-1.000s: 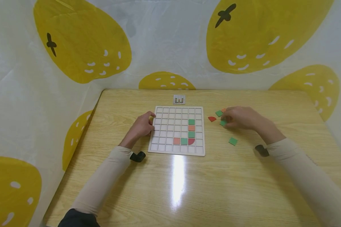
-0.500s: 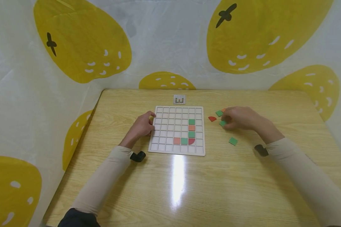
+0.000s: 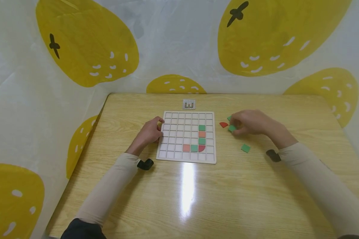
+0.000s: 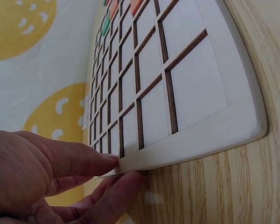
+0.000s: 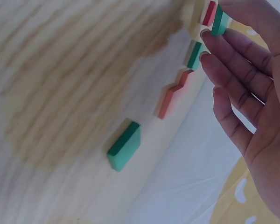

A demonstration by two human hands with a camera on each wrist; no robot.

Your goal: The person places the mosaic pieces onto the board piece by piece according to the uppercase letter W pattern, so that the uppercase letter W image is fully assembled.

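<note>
The left hand (image 3: pixel 151 130) pinches the grid board (image 3: pixel 179 134) at its left edge, while the right hand (image 3: pixel 250 122), closed on 1 green tile (image 3: pixel 231 128) off the board's right edge, could knock the nearby red piece (image 3: pixel 223 125) aside by sweeping low.

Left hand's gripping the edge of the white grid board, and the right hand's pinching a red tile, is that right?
Not quite: the right hand pinches a green tile, not a red one; the right wrist view shows it. The left hand does grip the edge of the white grid board.
</note>
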